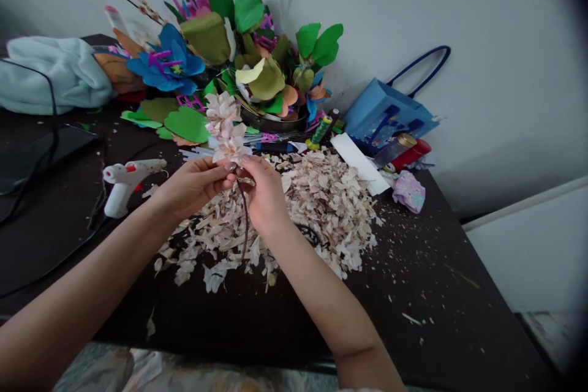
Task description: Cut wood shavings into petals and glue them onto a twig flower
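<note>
Bare forearms [92,282], slim hands [193,187], pale fingernails [243,158]

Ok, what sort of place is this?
Probably a home craft corner for making artificial flowers: a white hot-glue gun, a heap of pale pink cut petals, and a pale pink handmade blossom on a dark stem, with large green and blue artificial flowers behind.

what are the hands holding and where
Left hand and right hand hold a pale pink artificial flower by its dark stem, just under the blossom.
</note>
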Motion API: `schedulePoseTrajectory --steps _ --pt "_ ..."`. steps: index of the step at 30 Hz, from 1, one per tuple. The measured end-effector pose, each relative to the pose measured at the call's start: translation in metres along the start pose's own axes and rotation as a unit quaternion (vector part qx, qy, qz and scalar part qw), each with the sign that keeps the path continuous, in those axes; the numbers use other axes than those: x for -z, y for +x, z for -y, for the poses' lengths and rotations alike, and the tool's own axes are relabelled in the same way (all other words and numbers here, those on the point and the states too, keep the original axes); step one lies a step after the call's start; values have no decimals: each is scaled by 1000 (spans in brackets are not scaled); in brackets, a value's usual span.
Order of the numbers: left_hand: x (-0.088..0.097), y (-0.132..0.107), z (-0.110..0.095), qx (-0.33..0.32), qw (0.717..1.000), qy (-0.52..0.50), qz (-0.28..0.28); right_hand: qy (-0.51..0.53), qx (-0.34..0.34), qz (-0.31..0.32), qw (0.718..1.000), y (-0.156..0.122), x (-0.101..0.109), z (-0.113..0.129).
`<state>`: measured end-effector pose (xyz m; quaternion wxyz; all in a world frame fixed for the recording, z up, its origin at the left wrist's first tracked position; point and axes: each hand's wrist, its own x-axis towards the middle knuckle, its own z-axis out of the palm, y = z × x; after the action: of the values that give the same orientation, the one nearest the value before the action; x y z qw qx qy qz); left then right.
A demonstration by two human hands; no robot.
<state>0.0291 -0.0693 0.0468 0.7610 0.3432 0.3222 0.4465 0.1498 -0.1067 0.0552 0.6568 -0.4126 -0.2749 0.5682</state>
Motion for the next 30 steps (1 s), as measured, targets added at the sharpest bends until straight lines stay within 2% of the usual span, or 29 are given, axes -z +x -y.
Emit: schedulePoseTrajectory --steps 3,11,19,26,30 --pt "-3 -2 -2 7 1000 0 -13 45 -11 -8 999 -1 0 0" --pt "-6 -4 -2 18 999 1 -27 65 -16 -10 998 1 1 -3" --pt "-4 -4 0 4 1000 18 -11 38 -5 5 999 1 3 -5" --pt "-5 -3 1 10 999 18 -31 -44 99 -7 994 1 11 -12" --pt "-5 -2 2 4 1000 18 -20 -84 122 3 989 1 11 -11"
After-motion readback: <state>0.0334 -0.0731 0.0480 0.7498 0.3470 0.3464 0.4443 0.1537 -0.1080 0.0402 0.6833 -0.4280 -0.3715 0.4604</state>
